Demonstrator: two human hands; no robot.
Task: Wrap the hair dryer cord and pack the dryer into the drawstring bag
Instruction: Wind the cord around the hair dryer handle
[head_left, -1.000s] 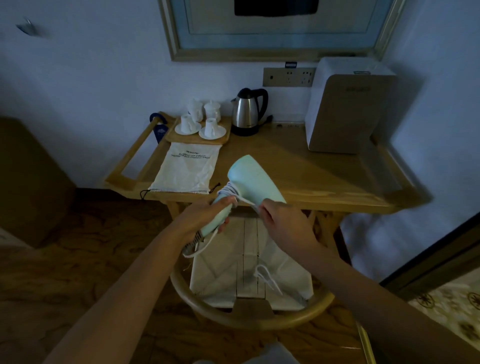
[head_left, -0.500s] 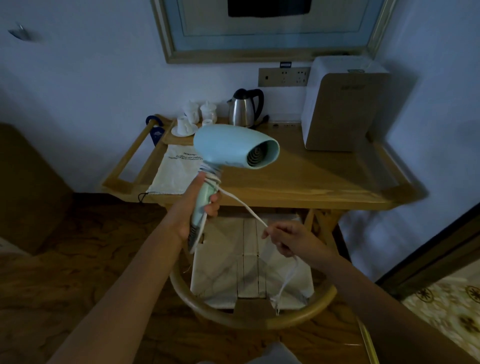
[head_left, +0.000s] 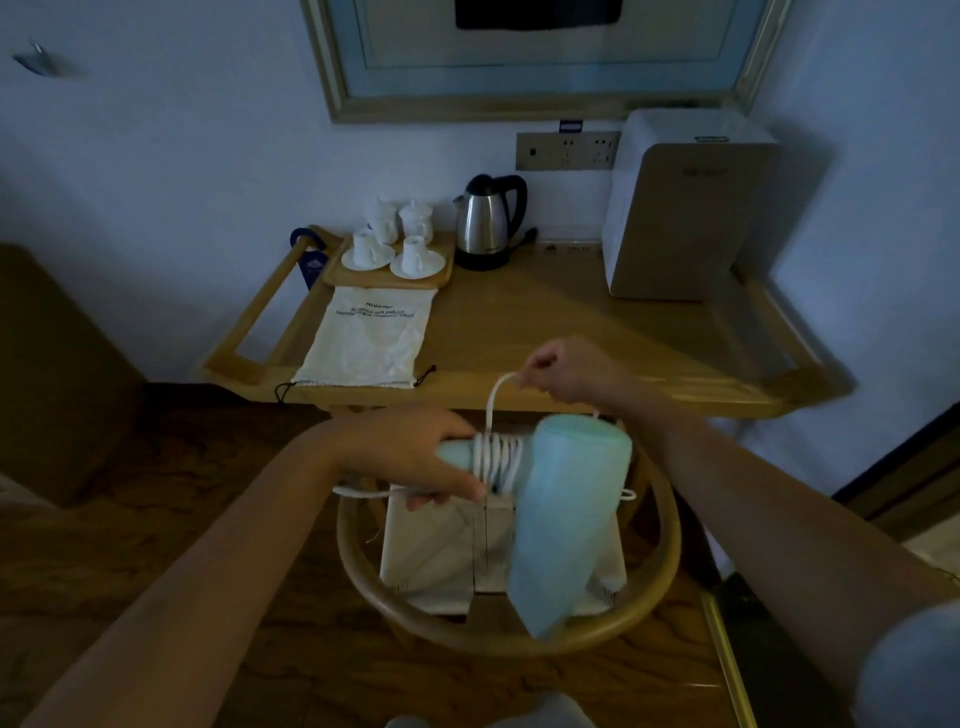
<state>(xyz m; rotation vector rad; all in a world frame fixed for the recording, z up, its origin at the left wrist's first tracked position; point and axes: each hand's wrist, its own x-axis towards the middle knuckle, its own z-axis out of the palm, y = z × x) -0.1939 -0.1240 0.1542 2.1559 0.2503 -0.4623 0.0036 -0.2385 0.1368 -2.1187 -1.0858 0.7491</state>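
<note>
A dim room seen from above, looking down past two bare forearms. A wooden table (head_left: 571, 332) stands against a pale wall, with a framed picture (head_left: 530, 57) hanging above it. On the table's right end sits a tall white appliance (head_left: 685, 208). Just below the table is a round-backed wooden chair (head_left: 660, 561) with a pale cloth on its seat.

A white drawstring bag (head_left: 371, 338) lies flat on the table's left part, its mouth at the near edge, dark cords trailing off both corners. Behind it a wooden tray (head_left: 389, 280) carries white cups and saucers, and a steel kettle (head_left: 485, 223) stands to the tray's right.

A pale blue hair dryer (head_left: 561, 509) is held over the chair, handle pointing left, barrel angled down toward the camera. The left hand (head_left: 415, 457) has its fingers curled round the handle's end. The white cord (head_left: 496, 452) is coiled several times round the handle beside that hand. The right hand (head_left: 566, 369) is raised over the table's near edge, pinching a loop of the cord between thumb and fingers, the cord running taut down to the coils
</note>
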